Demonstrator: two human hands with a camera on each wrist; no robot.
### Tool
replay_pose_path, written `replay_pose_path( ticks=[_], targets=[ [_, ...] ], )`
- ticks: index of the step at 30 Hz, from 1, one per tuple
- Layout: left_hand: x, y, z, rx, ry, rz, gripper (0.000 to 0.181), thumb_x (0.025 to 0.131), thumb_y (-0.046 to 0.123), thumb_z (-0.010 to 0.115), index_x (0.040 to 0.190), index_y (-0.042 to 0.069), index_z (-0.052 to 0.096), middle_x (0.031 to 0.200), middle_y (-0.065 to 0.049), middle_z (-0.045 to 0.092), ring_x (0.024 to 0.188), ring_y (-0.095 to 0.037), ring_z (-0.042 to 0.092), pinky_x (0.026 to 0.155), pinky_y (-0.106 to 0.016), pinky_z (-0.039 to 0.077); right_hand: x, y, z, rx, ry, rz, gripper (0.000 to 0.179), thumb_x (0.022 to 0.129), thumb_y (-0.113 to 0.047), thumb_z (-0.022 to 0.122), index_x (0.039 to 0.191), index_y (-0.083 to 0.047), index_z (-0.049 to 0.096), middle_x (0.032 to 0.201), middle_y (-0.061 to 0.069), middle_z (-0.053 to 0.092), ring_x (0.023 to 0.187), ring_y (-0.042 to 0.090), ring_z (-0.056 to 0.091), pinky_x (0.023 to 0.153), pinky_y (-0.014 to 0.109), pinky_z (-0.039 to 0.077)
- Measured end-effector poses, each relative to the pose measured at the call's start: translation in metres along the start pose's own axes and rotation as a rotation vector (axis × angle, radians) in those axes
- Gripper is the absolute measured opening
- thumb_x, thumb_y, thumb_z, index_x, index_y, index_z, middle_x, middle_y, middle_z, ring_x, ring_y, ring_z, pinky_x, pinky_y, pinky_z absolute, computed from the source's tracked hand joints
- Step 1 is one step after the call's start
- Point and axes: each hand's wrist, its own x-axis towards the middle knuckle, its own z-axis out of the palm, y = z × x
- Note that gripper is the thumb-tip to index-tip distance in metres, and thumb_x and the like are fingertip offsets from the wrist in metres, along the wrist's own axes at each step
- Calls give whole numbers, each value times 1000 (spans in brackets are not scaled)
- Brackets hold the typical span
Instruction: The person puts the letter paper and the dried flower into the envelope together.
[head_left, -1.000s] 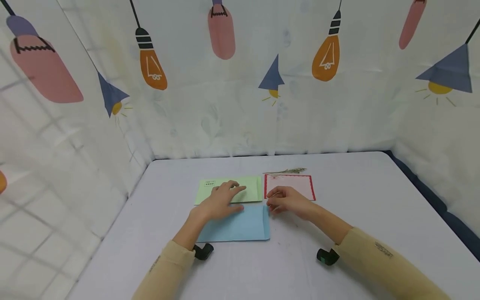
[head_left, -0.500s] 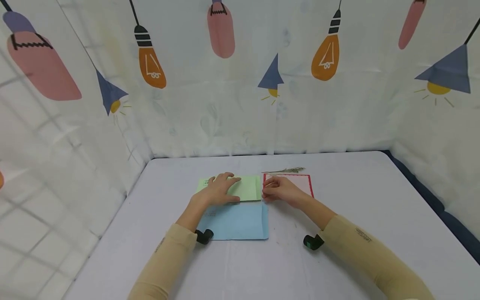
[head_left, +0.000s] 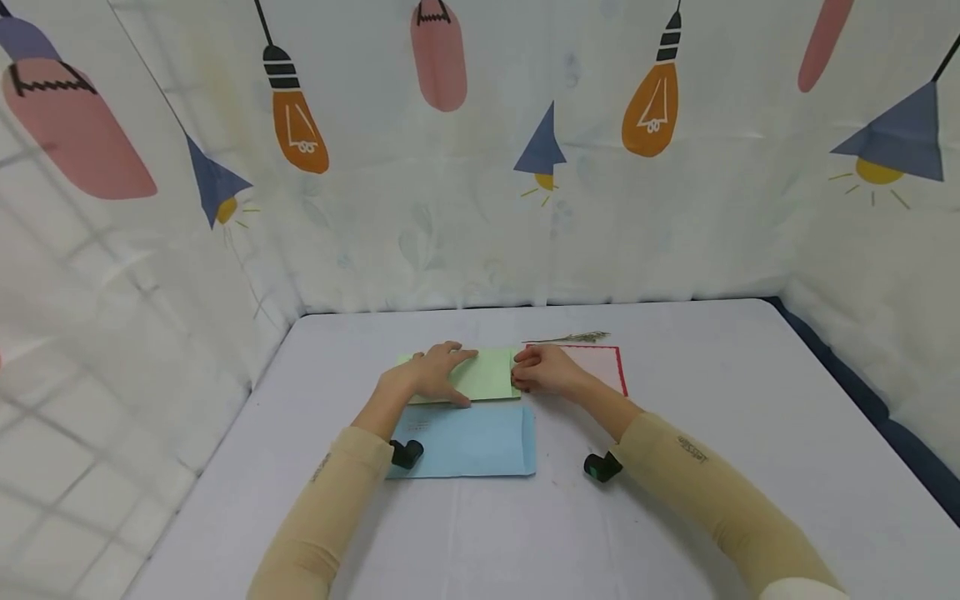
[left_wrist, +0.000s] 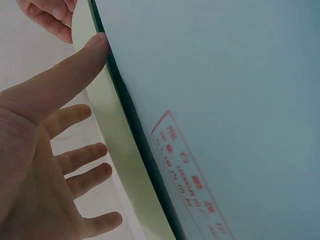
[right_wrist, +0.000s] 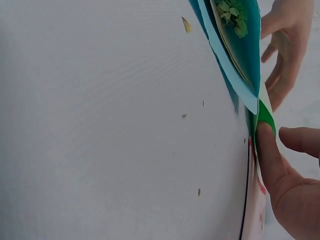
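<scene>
The green envelope lies left of the middle on the table, toward the far edge. The left hand rests on it with fingers spread; the right hand, apart from the left, bends its fingers at the open right end, though whether they pinch the paper is hard to tell. On the near side lies a blue envelope, leaves inside. A red-edged card sits to the right, a dried sprig beyond it.

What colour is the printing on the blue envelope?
The printing is red, seen best in the left wrist view.
</scene>
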Motion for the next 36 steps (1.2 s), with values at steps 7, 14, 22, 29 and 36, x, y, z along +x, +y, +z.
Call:
replay_pose_path(
  ticks=[7, 14, 22, 29, 36],
  targets=[
    [4, -4, -3, -33, -26, -10, 95, 85, 49, 82, 162, 22, 34, 163, -15, 28, 147, -37, 30, 109, -63, 34, 12, 0, 4, -13, 4, 20, 36, 99, -4, 66, 132, 9, 57, 112, 16, 69, 87, 18, 70, 78, 31, 58],
    [5, -6, -4, -71, -5, 13, 95, 83, 47, 85, 161, 20, 37, 159, -14, 33, 145, -35, 33, 109, -61, 35, 16, 1, 4, -19, -19, 15, 36, 98, -1, 65, 132, 7, 57, 107, 15, 68, 86, 19, 71, 74, 30, 57],
    [5, -13, 2, -74, 2, 32, 95, 82, 43, 87, 160, 21, 38, 161, -15, 31, 147, -37, 30, 109, -61, 36, 16, 5, 3, -61, -30, -4, 41, 97, -4, 69, 135, 3, 57, 110, 15, 69, 85, 21, 72, 73, 32, 57],
    [5, -18, 5, -96, 7, 37, 96, 81, 38, 88, 161, 22, 36, 162, -14, 30, 146, -36, 30, 109, -61, 36, 16, 7, 1, -27, -39, 6, 43, 97, -4, 71, 138, 1, 57, 112, 16, 68, 89, 23, 73, 75, 33, 58],
    [3, -17, 6, -86, 12, 46, 95, 81, 40, 88, 160, 23, 38, 157, -13, 34, 143, -35, 34, 107, -62, 37, 10, 8, 2, -89, -35, -39, 36, 97, -4, 70, 131, 4, 60, 111, 15, 69, 88, 21, 72, 77, 33, 59]
  ],
)
